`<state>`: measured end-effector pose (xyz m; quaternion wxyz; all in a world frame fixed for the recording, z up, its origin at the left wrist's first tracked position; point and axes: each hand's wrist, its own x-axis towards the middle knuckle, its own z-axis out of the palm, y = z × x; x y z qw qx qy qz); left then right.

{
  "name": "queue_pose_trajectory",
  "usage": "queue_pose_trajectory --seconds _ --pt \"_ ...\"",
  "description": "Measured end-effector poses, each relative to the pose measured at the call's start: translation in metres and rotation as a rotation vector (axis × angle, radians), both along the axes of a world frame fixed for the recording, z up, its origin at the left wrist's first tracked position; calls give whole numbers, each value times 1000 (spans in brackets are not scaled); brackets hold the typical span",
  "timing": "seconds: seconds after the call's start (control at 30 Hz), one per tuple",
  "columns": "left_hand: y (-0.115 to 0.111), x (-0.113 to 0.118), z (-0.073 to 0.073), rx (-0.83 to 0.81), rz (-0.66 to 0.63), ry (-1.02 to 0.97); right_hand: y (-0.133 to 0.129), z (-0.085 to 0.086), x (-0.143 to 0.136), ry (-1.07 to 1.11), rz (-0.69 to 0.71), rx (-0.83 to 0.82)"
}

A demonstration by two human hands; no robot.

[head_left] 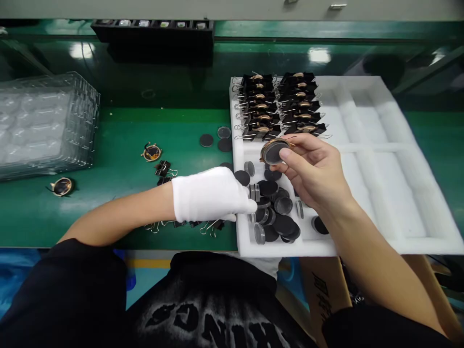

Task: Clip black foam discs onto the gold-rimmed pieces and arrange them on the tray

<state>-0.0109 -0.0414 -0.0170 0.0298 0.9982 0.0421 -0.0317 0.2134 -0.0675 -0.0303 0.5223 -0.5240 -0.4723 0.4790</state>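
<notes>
My bare right hand [313, 169] grips a round gold-rimmed watch case [274, 152], its thumb on the dark disc face. My left hand [213, 194], in a white glove, reaches over the left edge of the white foam tray [322, 246]. Its fingers are bent down at a pile of black and clear discs [284, 224]; whether they pinch one is hidden. Behind my right hand, two columns of black binder clips [261, 107] hold gold-rimmed cases in the tray.
Stacked clear plastic trays [43, 125] stand at the left. Two gold-rimmed cases [151, 152] and loose binder clips [163, 168] lie on the green table [123, 128]. Several discs [206, 140] lie beside the foam tray. A black bin row [155, 34] is at the back.
</notes>
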Motion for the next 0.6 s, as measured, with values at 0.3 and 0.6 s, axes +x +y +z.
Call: queue_pose_trajectory --seconds 0.3,0.6 --pt "-35 6 8 166 184 7 0 -1 0 -56 10 6" --pt "-7 -4 14 -63 229 28 1 3 0 -52 25 16"
